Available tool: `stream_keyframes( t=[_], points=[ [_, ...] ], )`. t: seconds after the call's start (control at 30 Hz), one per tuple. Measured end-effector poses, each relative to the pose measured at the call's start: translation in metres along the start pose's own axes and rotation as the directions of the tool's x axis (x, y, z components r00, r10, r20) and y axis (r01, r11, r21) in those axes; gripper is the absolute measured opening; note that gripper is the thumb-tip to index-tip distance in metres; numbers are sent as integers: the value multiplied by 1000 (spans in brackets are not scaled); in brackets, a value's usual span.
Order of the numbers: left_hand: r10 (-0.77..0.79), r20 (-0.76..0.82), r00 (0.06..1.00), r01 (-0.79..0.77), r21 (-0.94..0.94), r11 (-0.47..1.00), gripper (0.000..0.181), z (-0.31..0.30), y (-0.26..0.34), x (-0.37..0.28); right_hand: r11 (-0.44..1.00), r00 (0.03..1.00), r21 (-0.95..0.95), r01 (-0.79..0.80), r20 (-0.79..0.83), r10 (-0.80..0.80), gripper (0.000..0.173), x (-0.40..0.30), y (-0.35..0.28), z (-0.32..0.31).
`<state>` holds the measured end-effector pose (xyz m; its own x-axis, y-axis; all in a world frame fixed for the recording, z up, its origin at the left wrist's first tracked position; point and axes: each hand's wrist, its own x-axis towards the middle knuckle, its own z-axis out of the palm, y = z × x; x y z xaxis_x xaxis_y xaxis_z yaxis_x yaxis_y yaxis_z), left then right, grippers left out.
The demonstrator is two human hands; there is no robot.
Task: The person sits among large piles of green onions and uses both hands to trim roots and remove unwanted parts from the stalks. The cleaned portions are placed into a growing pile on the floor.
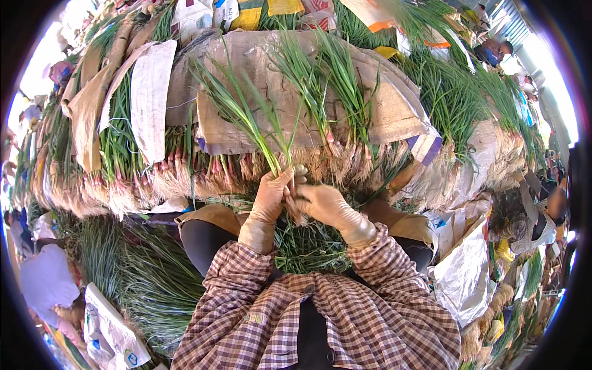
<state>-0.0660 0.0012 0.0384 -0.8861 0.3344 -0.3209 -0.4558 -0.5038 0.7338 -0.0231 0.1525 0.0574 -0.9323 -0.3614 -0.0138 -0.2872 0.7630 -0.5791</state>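
Note:
My left hand, in a thin pale glove, grips a few green onions near their white lower stems. Their green leaves point up and away from me. Roots hang below the grip, between my two hands. My right hand, gloved too and slightly blurred, is beside the lower stems and roots with its fingers bent; whether it pinches any of them is unclear. Just beyond, two small bunches of green onions lie on a worn woven sack, roots towards me.
A long heap of rooted green onions spans the space before me, partly under sacks. Loose green leaves lie between my knees. More onion greens are at my left, a white sack at my right. A person sits at far right.

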Motion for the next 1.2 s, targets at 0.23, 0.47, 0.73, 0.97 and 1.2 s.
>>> stream_keyframes(
  t=[0.23,0.47,0.73,0.97,1.2],
  points=[
    [10,31,999,-11,30,999,21,-19,-10,-14,976,900,8,219,-387,-198,57,63,4,-19],
    [28,-88,996,-22,70,997,16,-30,-17,-21,998,954,-20,63,-293,-66,30,41,2,20],
    [-86,146,986,108,-153,982,25,-21,5,-33,856,985,517,24,-161,70,38,4,25,-20],
    [-154,250,956,226,-294,929,26,-12,3,-46,642,987,753,149,-157,-44,34,35,3,4],
    [30,-99,995,12,400,916,19,-25,-11,-40,646,949,704,-294,296,109,22,-21,15,-38]
  ],
)
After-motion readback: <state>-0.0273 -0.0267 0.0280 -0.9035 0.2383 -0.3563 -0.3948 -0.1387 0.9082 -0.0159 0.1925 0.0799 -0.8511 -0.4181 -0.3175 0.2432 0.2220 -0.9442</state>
